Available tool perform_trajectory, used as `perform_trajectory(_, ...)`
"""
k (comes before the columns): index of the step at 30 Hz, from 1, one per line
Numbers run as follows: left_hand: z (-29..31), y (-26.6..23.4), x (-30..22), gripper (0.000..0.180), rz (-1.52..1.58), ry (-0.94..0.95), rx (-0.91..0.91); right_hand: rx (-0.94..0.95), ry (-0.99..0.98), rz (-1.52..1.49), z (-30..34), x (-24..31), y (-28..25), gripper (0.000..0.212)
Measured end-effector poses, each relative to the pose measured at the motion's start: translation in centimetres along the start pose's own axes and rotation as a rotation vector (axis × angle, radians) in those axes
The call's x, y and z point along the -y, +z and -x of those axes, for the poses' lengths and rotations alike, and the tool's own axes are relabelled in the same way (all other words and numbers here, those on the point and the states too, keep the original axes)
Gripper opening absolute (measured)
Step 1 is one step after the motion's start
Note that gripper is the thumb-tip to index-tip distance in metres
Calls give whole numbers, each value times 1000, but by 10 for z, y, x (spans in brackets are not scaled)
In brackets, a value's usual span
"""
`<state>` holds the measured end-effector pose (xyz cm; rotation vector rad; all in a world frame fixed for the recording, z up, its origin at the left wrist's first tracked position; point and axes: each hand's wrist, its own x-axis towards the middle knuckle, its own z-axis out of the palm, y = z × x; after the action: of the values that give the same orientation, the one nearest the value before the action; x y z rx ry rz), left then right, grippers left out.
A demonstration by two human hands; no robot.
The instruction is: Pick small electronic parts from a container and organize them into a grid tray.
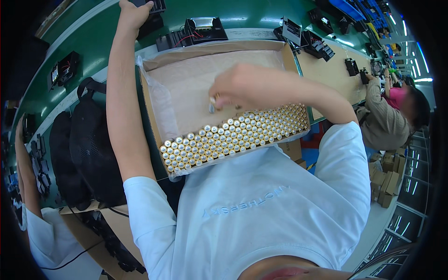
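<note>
A shallow cardboard box [291,63] lined with clear plastic sits in front of my body. Packed upright along its near side are rows of cylindrical batteries [210,143] with silver ends and gold-coloured rims. Over the box's bare far part, my right hand [238,88] is closed and blurred by motion. A small battery [212,106] shows below its fingertips; whether it holds more is hidden. My left arm stretches far forward, and the left hand [134,15] grips a black plastic case [151,21] at the top edge of the view, its fingers partly cut off.
Black device cases [205,30], one with red wires, stand beyond the box on the green table [98,35]. More cases [317,45] lie to the right. A black backpack [93,144] is left of my arm. A co-worker [389,114] sits at right; another person's arm [27,163] shows far left.
</note>
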<state>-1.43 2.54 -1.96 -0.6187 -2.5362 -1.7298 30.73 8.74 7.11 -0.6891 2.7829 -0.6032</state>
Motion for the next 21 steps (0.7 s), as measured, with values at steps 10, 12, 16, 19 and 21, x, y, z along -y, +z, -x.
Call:
perform_trajectory(10, 13, -7, -22, 47, 352, -119, 79, -469, 468, 69, -117, -93, -95, 38)
perform_trajectory(12, 16, -9, -27, 45, 433, -150, 107, -452, 482, 106, -134, -108, -97, 39)
perform_trajectory(16, 20, -15, -34, 42, 597, -239, 169, -348, 551, 180, -156, -120, -99, 41)
perform_trajectory(19, 21, -19, -34, 39, 723, -326, 226, -369, 474, 90, -159, -120, -98, 39)
perform_trajectory(21, 19, -17, -28, 39, 769, -356, 240, -369, 444, 63, -159, -119, -93, 38)
